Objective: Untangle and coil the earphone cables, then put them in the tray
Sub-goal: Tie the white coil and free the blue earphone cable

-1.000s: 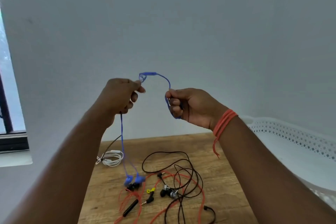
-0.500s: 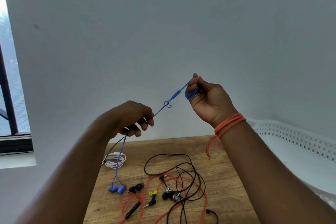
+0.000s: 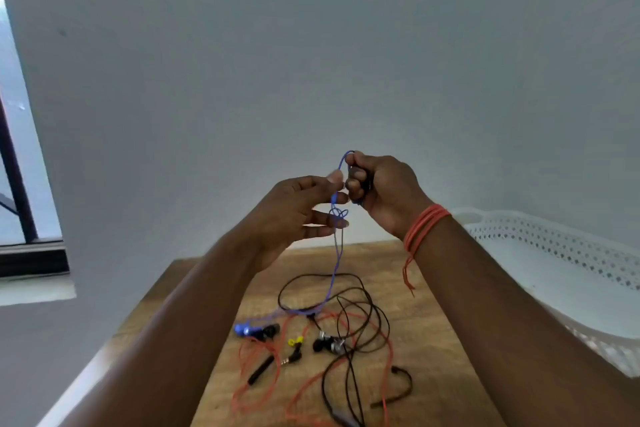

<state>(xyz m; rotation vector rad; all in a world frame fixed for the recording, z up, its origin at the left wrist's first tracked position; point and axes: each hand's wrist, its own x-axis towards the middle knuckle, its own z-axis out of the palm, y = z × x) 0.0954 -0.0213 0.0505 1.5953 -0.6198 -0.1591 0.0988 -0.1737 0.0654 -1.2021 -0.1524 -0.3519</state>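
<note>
Both hands are raised above the wooden table [image 3: 436,291]. My right hand [image 3: 384,185] grips a bunch of the blue earphone cable [image 3: 335,263] in its curled fingers. Just to its left, my left hand [image 3: 298,215] pinches the same cable between thumb and forefinger, its other fingers spread. A small knot in the cable sits at the left fingertips. From there the cable hangs to the table, where its blue earbuds [image 3: 241,329] lie. The white perforated tray [image 3: 561,253] stands at the right.
On the table lie a tangled black earphone cable [image 3: 375,315] and a red earphone cable [image 3: 263,388] with black plugs and earbuds among them. A grey wall stands close behind the table. A window frame [image 3: 14,177] is at the far left.
My left hand has risen to meet the right hand, and the stretched blue cable between them has gone slack. The blue earbuds slid right on the table.
</note>
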